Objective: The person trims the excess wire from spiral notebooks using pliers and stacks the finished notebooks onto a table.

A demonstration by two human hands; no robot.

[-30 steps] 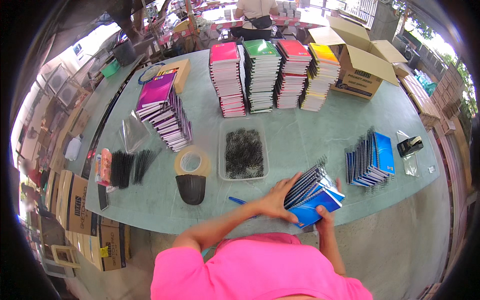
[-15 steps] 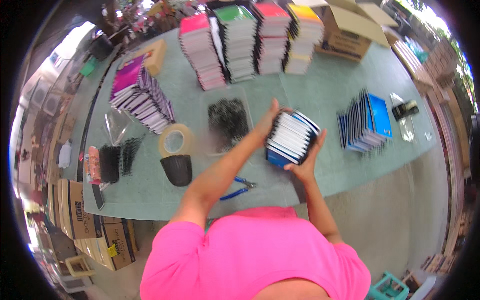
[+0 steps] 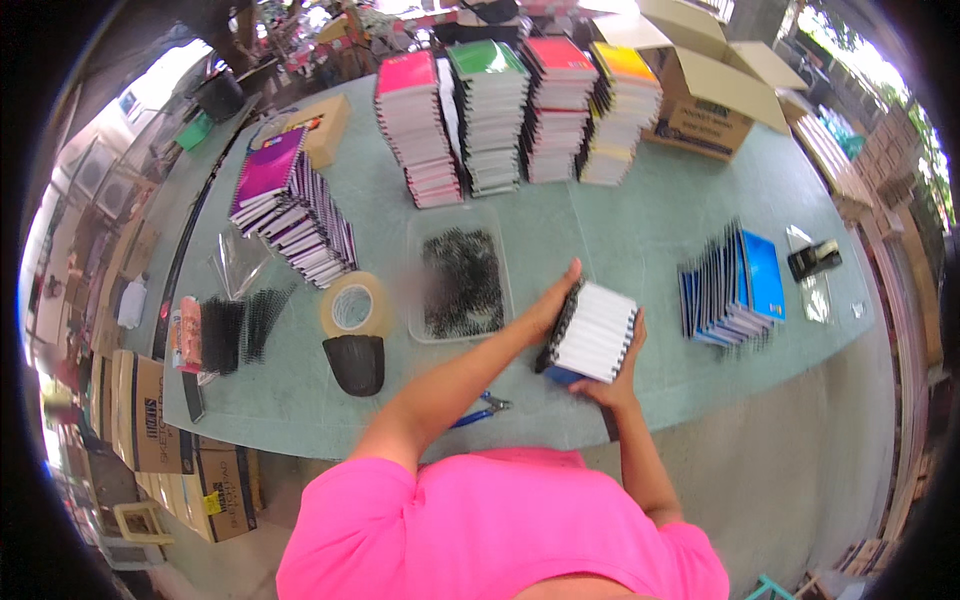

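Between my two hands I hold a stack of blue spiral notebooks (image 3: 596, 332), white page edges facing up and black coils along the sides. My left hand (image 3: 556, 303) presses the stack's left side, its fingers partly hidden behind it. My right hand (image 3: 617, 377) grips the right side, thumb at the near lower corner. The stack is just above or on the table's near edge; I cannot tell which. Left of it is a clear plastic tub (image 3: 412, 322) of black coils (image 3: 462, 282). Blue-handled pliers (image 3: 482, 410) lie by my left forearm, partly covered.
On the green table (image 3: 560, 225), tall piles of pink (image 3: 418, 130), green (image 3: 490, 120), red (image 3: 557, 110) and yellow notebooks (image 3: 620, 115) stand behind. Purple notebooks (image 3: 290, 205), a tape roll (image 3: 355, 306) and a black cup-shaped piece (image 3: 355, 365) are left. Blue notebooks (image 3: 733, 285), a tape dispenser (image 3: 815, 260) and an open carton (image 3: 705, 110) are right.
The notebook stack has been turned and tilted in my hands; its page edges now face up, and less blue cover shows. The view has shifted slightly, moving the table lower in the picture.
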